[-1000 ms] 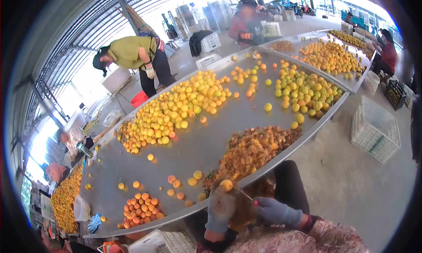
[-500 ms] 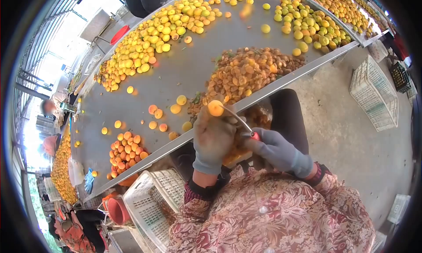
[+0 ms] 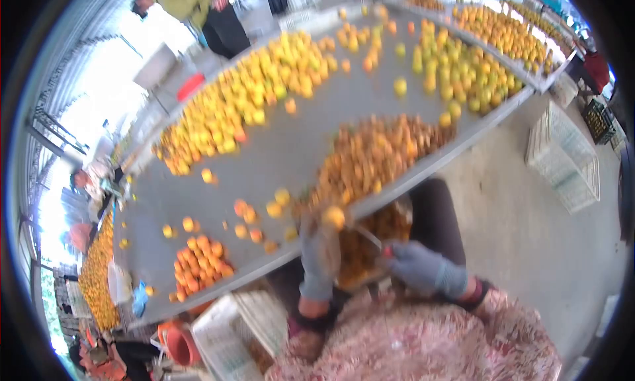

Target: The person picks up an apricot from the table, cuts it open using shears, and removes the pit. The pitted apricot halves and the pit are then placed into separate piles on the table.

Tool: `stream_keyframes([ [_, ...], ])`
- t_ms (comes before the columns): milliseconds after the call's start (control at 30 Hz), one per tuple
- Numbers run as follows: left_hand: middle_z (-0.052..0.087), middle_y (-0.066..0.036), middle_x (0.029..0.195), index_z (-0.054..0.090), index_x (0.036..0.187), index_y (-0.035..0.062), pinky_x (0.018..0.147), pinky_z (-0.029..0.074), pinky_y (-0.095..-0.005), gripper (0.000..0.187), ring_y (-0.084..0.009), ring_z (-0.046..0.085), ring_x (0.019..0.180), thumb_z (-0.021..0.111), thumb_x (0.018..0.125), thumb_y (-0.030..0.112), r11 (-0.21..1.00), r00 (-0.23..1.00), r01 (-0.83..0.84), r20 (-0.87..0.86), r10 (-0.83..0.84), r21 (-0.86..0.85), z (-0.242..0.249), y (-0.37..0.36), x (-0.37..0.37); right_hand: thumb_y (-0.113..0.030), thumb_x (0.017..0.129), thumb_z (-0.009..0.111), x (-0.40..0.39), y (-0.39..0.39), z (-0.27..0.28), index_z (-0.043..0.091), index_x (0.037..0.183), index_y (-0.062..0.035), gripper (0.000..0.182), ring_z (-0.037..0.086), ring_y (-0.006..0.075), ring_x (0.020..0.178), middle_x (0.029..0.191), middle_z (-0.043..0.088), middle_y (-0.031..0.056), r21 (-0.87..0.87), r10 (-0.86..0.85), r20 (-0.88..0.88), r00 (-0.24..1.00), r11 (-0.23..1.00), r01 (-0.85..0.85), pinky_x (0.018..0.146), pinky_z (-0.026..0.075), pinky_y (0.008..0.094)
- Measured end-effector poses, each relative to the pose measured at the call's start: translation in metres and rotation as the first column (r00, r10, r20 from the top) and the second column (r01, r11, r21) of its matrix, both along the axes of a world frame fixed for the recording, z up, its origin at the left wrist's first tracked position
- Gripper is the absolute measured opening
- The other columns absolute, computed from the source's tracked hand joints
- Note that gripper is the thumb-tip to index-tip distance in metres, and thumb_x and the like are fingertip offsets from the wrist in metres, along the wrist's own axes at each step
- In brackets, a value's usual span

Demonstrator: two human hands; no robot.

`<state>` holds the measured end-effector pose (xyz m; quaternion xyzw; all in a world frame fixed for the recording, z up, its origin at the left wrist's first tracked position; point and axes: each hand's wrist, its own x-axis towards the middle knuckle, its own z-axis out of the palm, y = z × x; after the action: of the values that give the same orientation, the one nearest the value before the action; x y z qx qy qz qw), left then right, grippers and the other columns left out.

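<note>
My left hand (image 3: 319,258), in a grey glove, is closed around an orange-yellow apricot (image 3: 334,217) at its fingertips. My right hand (image 3: 426,270), also gloved, grips a small knife (image 3: 368,235) with a red handle. The blade points at the apricot's right side; blur hides whether it touches. Just beyond the hands, a heap of brown pits (image 3: 380,157) lies along the metal table's (image 3: 271,139) near edge. Beneath the hands, more brown pieces fill a container (image 3: 367,252) between my legs.
Yellow apricots (image 3: 245,93) spread along the table's far side, greener ones (image 3: 463,70) at right. Orange apricots (image 3: 200,265) are piled at left. A white crate (image 3: 248,325) stands below the table edge, another crate (image 3: 562,156) on the right floor. A person (image 3: 198,14) stands across the table.
The view has tilted upward, so the table and hands sit lower in the picture, with motion blur. My right hand with the knife is slightly farther from my left hand, which still holds the apricot.
</note>
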<state>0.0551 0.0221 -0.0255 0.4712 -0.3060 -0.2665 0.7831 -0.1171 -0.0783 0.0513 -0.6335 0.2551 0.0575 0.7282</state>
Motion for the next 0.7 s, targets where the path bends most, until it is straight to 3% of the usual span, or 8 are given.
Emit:
stream_keyframes([
  [33, 0.053, -0.008, 0.107, 0.047, 0.119, 0.0020, 0.084, 0.044, -0.0316, 0.029, -0.0182, 0.052, 0.099, 0.050, 0.090, 0.004, 0.992, 0.978, -0.029, -0.208, 0.002, -0.125, 0.001, -0.005, -0.004, -0.028, 0.092, 0.053, 0.002, -0.001, 0.006, 0.050, 0.088, -0.0078, 0.021, 0.050, 0.0095, 0.045, 0.058, 0.049, 0.0012, -0.004, 0.003, -0.067, 0.998, 1.000, -0.003, 0.041, 0.040, 0.0260],
  [67, 0.053, -0.008, 0.110, 0.046, 0.119, 0.0017, 0.086, 0.044, -0.0294, 0.028, -0.0169, 0.053, 0.099, 0.048, 0.091, 0.004, 0.993, 0.982, 0.005, -0.187, -0.027, -0.115, 0.007, -0.006, -0.006, -0.025, 0.093, 0.051, 0.003, -0.003, 0.007, 0.051, 0.095, -0.0078, 0.017, 0.051, 0.0088, 0.047, 0.061, 0.051, 0.0002, 0.052, 0.002, -0.079, 0.997, 0.999, 0.002, 0.043, 0.042, 0.0238],
  [133, 0.055, -0.009, 0.109, 0.047, 0.119, 0.0020, 0.087, 0.044, -0.0366, 0.026, -0.0211, 0.055, 0.097, 0.044, 0.094, 0.009, 0.996, 0.993, -0.084, -0.083, 0.083, 0.001, 0.001, -0.008, -0.007, -0.022, 0.094, 0.049, 0.006, -0.002, -0.003, 0.053, 0.103, -0.0078, 0.017, 0.052, 0.0080, 0.050, 0.063, 0.053, -0.0008, 0.099, -0.001, -0.077, 0.997, 0.995, 0.009, 0.046, 0.043, 0.0217],
  [200, 0.055, -0.010, 0.108, 0.047, 0.120, 0.0017, 0.087, 0.044, -0.0369, 0.027, -0.0213, 0.055, 0.096, 0.044, 0.094, 0.010, 0.997, 0.990, -0.072, -0.122, 0.067, -0.041, 0.000, -0.014, -0.007, -0.024, 0.093, 0.049, 0.009, -0.002, -0.013, 0.050, 0.086, -0.0142, 0.013, 0.047, 0.0075, 0.043, 0.057, 0.045, -0.0031, 0.282, -0.045, -0.021, 0.999, 0.958, 0.049, 0.039, 0.038, 0.0218],
  [367, 0.058, -0.013, 0.105, 0.050, 0.120, 0.0002, 0.086, 0.046, -0.0375, 0.028, -0.0228, 0.057, 0.094, 0.045, 0.094, 0.012, 0.992, 0.962, 0.023, -0.269, -0.057, -0.127, -0.004, -0.018, 0.000, -0.023, 0.094, 0.048, 0.011, -0.005, -0.011, 0.050, 0.086, -0.0171, 0.010, 0.045, 0.0057, 0.044, 0.059, 0.041, -0.0065, 0.229, -0.020, -0.019, 1.000, 0.973, 0.024, 0.039, 0.036, 0.0196],
  [433, 0.059, -0.013, 0.104, 0.051, 0.119, 0.0003, 0.084, 0.046, -0.0378, 0.029, -0.0232, 0.058, 0.093, 0.046, 0.094, 0.013, 0.993, 0.949, 0.051, -0.306, -0.083, -0.111, 0.011, -0.015, 0.001, -0.023, 0.094, 0.048, 0.011, -0.006, -0.010, 0.051, 0.087, -0.0154, 0.010, 0.048, 0.0064, 0.047, 0.064, 0.044, -0.0054, 0.316, -0.042, 0.012, 0.999, 0.948, 0.036, 0.041, 0.037, 0.0205],
  [533, 0.060, -0.014, 0.100, 0.052, 0.117, 0.0007, 0.082, 0.047, -0.0387, 0.028, -0.0234, 0.059, 0.091, 0.049, 0.093, 0.015, 0.987, 0.935, 0.087, -0.331, -0.127, -0.133, 0.020, -0.021, 0.010, -0.023, 0.093, 0.049, 0.015, -0.003, 0.013, 0.052, 0.089, -0.0121, 0.012, 0.048, 0.0064, 0.050, 0.070, 0.047, -0.0040, 0.265, -0.065, 0.038, 0.997, 0.963, 0.052, 0.044, 0.040, 0.0224],
  [700, 0.063, -0.012, 0.096, 0.055, 0.112, 0.0025, 0.085, 0.048, -0.0412, 0.027, -0.0240, 0.060, 0.090, 0.051, 0.093, 0.020, 0.981, 0.942, -0.025, -0.333, -0.041, -0.193, 0.008, -0.033, 0.011, -0.025, 0.092, 0.053, 0.033, -0.001, -0.033, 0.053, 0.093, -0.0083, 0.017, 0.047, 0.0080, 0.052, 0.074, 0.050, -0.0023, 0.093, -0.083, 0.158, 0.984, 0.993, 0.069, 0.046, 0.040, 0.0249],
])
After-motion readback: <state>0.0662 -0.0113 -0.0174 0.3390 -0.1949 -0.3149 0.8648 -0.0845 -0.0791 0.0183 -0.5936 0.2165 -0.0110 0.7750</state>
